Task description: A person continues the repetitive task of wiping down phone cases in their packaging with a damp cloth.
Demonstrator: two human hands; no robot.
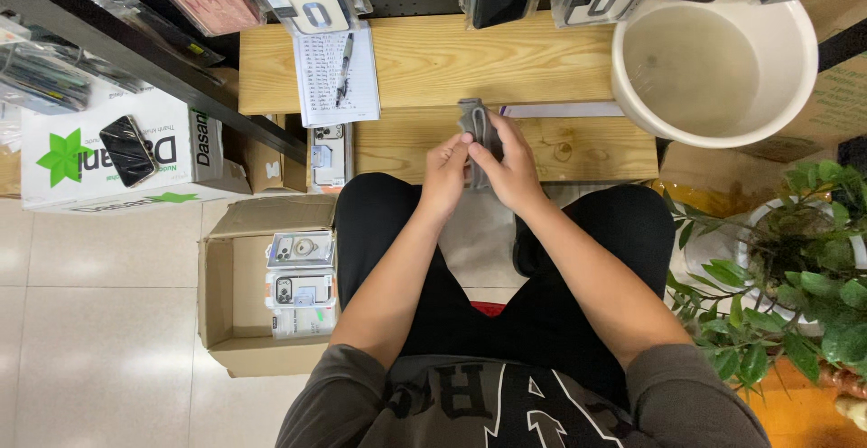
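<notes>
Grey cloth (476, 132), small and folded into a narrow strip, held upright between both hands just over the near edge of the wooden bench (433, 60), above the lap.

Far left: white carton (81, 154) on the floor with a dark phone (127, 150) lying on top. Nearer in, an open cardboard box (237, 285) holding packaged phone cases (301, 281). On the bench, a handwritten sheet (336, 73) with a pen (344, 67) resting across it.

Left hand (444, 172) closed in a fingertip grip, pinching the lower left edge of the cloth. Right hand (511, 168) wrapped around the cloth's right side, fingers closed over the fold, thumb side toward the left hand; both touching the fabric and nearly touching each other.

Judged light and limp: sagged and creased where pinched, no stiffness showing. Probably not slippery, given the matte knit-like surface, and not fragile. Best taken by an edge or corner with fingertips, or bunched in the palm; likely to droop and unfold if held at one point only.

Right of the hands: a large white bucket (718, 73) standing on the bench end, inside looking murky, whether liquid or stain not clear. Far right: a potted green plant (795, 267) on the floor.
</notes>
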